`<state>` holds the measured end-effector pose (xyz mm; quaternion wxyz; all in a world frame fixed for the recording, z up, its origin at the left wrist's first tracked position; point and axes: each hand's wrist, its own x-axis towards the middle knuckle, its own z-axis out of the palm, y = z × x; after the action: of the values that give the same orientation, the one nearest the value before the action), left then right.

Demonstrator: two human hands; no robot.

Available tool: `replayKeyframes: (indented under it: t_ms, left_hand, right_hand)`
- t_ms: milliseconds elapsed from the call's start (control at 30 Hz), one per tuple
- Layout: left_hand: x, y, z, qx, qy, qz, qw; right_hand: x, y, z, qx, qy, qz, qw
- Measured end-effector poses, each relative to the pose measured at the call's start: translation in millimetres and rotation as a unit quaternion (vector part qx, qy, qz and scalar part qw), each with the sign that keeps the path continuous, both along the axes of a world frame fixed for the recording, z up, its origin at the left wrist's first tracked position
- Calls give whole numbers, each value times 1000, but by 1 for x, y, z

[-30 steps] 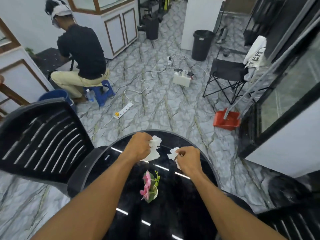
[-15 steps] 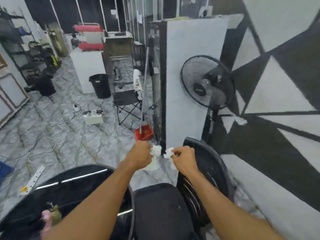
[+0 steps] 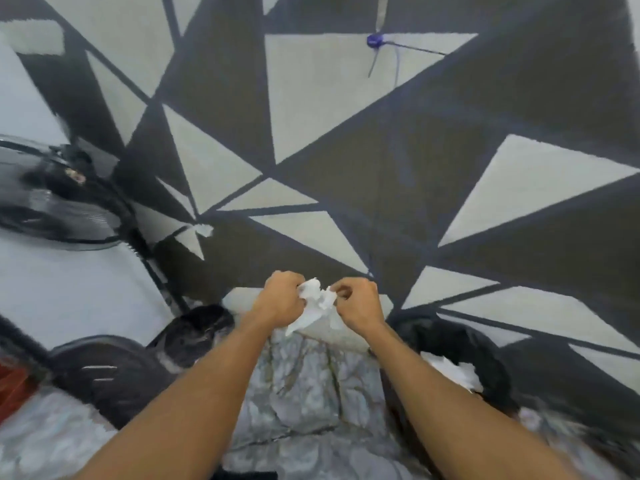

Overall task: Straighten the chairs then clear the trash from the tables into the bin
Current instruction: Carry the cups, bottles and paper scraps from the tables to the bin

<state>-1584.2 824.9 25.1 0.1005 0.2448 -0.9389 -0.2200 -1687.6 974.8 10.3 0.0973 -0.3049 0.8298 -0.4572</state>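
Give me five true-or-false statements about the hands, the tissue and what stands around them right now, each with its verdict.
1. The left hand and the right hand both grip crumpled tissue. True.
2. The tissue lies inside the bin. False: the hands hold it in the air, up and to the left of the bin.
3. White paper lies in the bin. True.
4. The fan stands to the right of the hands. False: it is at the far left.
5. The wall ahead is plain white. False: it is painted in dark and pale triangles.
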Motion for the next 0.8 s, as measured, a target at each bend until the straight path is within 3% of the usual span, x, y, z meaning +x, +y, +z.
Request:
replayKeyframes:
  t_ms: [333,800]
  left_hand:
    - [-209,89,-75,113,-29,-171,978]
    - [-390,171,-175,187,-180,-211,942]
  right_hand:
    - [-168,125,-73,89,-39,-206,974]
    - [-281,218,-171,123,-207,-372,897]
